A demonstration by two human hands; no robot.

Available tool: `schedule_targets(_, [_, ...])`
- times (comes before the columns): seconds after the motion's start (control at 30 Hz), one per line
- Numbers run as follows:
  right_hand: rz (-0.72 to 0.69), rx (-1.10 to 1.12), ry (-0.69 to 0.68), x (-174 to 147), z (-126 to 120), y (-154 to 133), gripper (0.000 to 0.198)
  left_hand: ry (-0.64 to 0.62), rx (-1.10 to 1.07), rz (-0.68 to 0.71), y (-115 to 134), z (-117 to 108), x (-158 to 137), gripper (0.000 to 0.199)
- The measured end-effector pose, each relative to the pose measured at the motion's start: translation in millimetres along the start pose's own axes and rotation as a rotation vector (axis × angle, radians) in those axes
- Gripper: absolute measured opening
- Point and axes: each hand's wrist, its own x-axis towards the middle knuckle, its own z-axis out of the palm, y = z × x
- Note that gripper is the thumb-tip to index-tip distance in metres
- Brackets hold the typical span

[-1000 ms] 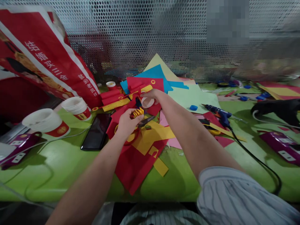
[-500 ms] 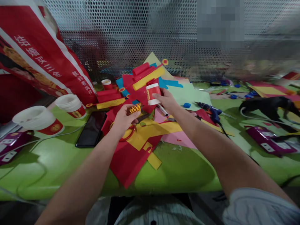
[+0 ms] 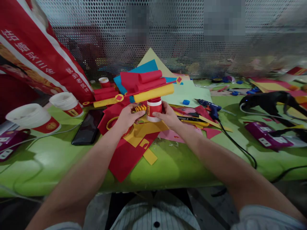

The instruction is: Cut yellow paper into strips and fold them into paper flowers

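My left hand pinches a yellow strip of pleated paper, its folds pointing up. Close beside it, my right hand is wrapped around a red and white paper cup. Above the cup sits a stack of red paper rolls and a yellow paper roll, crossed by a thin red bar with a yellow disc at its tip. This stack seems joined to the cup. Below my hands lie red paper and yellow paper scraps. Scissors are partly hidden by my left hand.
To the left are stacked paper cups, a phone and a large red bag. A glue gun with a black cord lies right of my hands, near a purple power strip. Perforated metal stands behind.
My right hand has brought the cup and its roll stack down and left, toward the pleated paper. The stack is less tilted now, and my hands are closer together.
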Motion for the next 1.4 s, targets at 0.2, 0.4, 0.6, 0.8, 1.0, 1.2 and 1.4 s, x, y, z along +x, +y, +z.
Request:
schedule_targets(0.2, [-0.035,-0.041,-0.054,-1.9,1.4,4.8,0.073,-0.035,-0.046,0.024,-0.4,1.7,-0.2,0.025])
schedule_targets(0.4, [-0.076,-0.061,-0.088,-3.4,6.1,3.9,0.07,-0.031,-0.116,-0.006,-4.1,3.9,-0.9,0.026])
schedule_targets(0.6, [-0.084,-0.074,-0.071,-3.4,6.7,6.7,0.071,-0.046,-0.135,0.031,-6.8,3.8,1.0,0.027])
schedule_targets(0.8, [-0.081,-0.071,-0.07,-3.9,7.2,9.1,0.072,-0.04,-0.109,0.002,-11.0,3.2,1.9,0.032])
schedule_targets(1.0, [-0.108,-0.1,-0.101,-2.6,4.6,11.4,0.07,-0.048,-0.107,0.021,-13.3,1.9,2.2,0.032])
schedule_targets(1.2, [-0.107,-0.161,-0.125,-0.7,4.1,13.7,0.067,-0.044,-0.085,0.016,-14.6,0.1,3.7,0.031])
schedule_targets(1.4, [-0.109,-0.196,-0.119,-2.2,4.7,11.2,0.063,-0.053,-0.086,-0.004,-14.3,-0.9,4.9,0.031])
